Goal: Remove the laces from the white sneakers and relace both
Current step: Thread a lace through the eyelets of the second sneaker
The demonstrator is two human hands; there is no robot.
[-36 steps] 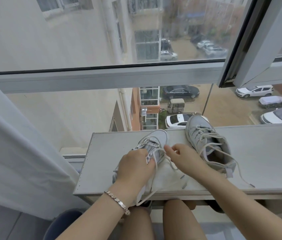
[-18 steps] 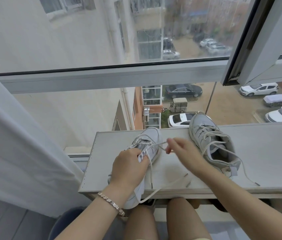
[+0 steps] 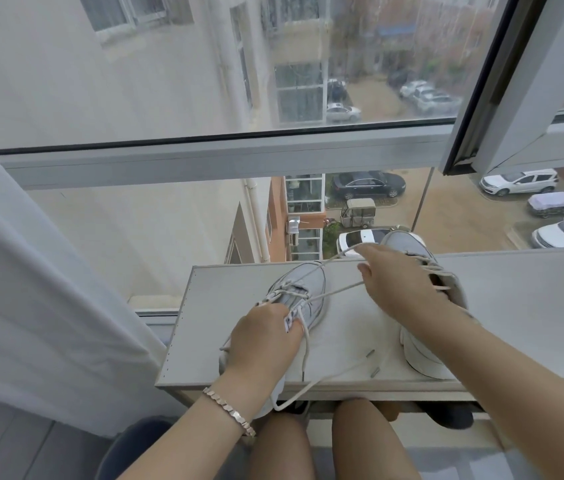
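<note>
Two white sneakers lie on a pale shelf (image 3: 533, 306) below the window. My left hand (image 3: 263, 344) grips the tongue and collar of the left sneaker (image 3: 303, 284), whose heel hangs over the front edge. My right hand (image 3: 395, 285) pinches that shoe's white lace (image 3: 337, 291) and holds a loop of it stretched up and away from the eyelets. The lace's two tipped ends trail across the shelf toward the front edge. The right sneaker (image 3: 403, 242) stands behind my right hand and is largely hidden by it, with loose laces.
A large window pane (image 3: 169, 81) rises right behind the shelf, with an opened sash (image 3: 516, 81) at the upper right. A white curtain (image 3: 31, 289) hangs on the left. My knees sit under the shelf's front edge, beside a dark round seat (image 3: 128, 445).
My right hand has risen and moved away from me, drawing the lace out of the left sneaker into a longer loop. My left hand has stayed on the shoe.
</note>
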